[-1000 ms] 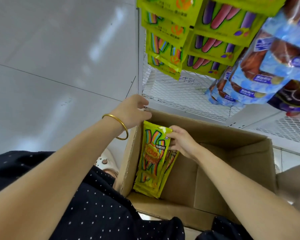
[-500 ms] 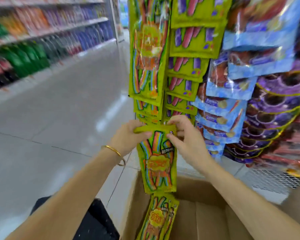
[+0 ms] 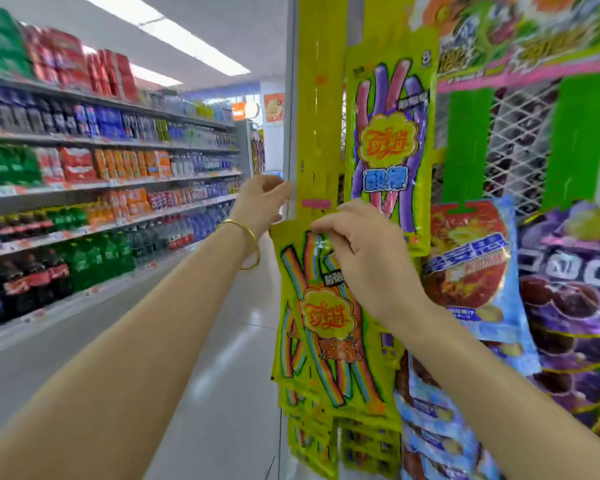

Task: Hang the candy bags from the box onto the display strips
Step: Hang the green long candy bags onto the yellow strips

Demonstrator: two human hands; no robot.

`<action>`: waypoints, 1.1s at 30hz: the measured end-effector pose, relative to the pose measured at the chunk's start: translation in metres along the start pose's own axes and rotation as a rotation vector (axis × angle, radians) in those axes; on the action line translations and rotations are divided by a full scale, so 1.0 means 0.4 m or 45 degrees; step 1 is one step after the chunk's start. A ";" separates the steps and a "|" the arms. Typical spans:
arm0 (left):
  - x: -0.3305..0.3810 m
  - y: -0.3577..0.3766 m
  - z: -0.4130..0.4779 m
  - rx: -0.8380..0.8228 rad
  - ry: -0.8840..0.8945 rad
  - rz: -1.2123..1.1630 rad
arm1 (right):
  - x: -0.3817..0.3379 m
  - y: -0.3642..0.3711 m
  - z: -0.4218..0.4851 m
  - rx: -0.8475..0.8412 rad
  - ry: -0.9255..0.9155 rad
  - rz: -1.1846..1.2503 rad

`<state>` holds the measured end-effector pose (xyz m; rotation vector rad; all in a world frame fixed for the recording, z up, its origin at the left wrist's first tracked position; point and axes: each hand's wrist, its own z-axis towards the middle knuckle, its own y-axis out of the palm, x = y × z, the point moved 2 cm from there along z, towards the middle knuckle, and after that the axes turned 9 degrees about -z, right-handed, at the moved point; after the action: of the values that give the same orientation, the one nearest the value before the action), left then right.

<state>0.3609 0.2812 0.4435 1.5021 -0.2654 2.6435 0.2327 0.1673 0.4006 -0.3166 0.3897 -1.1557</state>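
Half a second ago the rainbow candy bag (image 3: 321, 317) was just above the box; now, at frame centre, the right hand (image 3: 364, 258) is pinching its top against the yellow display strip (image 3: 317, 133), the left hand (image 3: 262, 202) curling beside it, contents unclear: hanging is beginning

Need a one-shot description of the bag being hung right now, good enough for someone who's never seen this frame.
Start at the yellow display strip running down the white post at the aisle's end. Just below its bare stretch, the right hand pinches the top of a yellow-green candy bag. It has rainbow-striped sticks, unlike the pink-and-purple bag hanging higher to its right.
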 end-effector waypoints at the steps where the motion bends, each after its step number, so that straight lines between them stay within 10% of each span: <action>1: 0.006 0.008 0.018 -0.001 0.022 -0.005 | 0.000 -0.001 0.025 -0.006 -0.016 -0.067; 33: 0.022 0.024 0.072 -0.156 -0.370 -0.539 | 0.044 0.015 0.194 0.123 0.345 -0.059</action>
<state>0.3791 0.2660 0.4643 1.6800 -0.1089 2.0509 0.2790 0.1566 0.4648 -0.0839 0.5639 -1.2628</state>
